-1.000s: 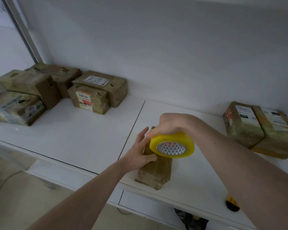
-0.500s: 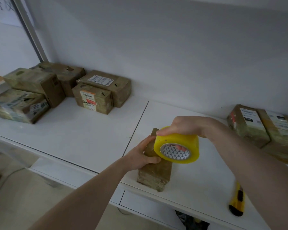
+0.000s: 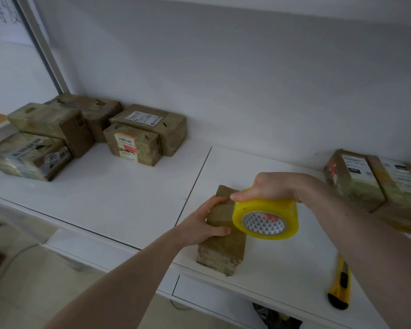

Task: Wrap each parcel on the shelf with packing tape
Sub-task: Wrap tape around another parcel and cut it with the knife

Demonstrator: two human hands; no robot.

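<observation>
A wide bare stretch of the shelf lies between the left stack of boxes and the parcel at the front edge. To the right, the knife (perhaps a box cutter) and two boxes narrow the way.

On the shelf, the near-left parcel carries a small white label reading roughly "3012". The shipping labels on the parcels behind it and at the right end are too blurred to read. Handwriting on the whiteboard above is illegible.
</observation>
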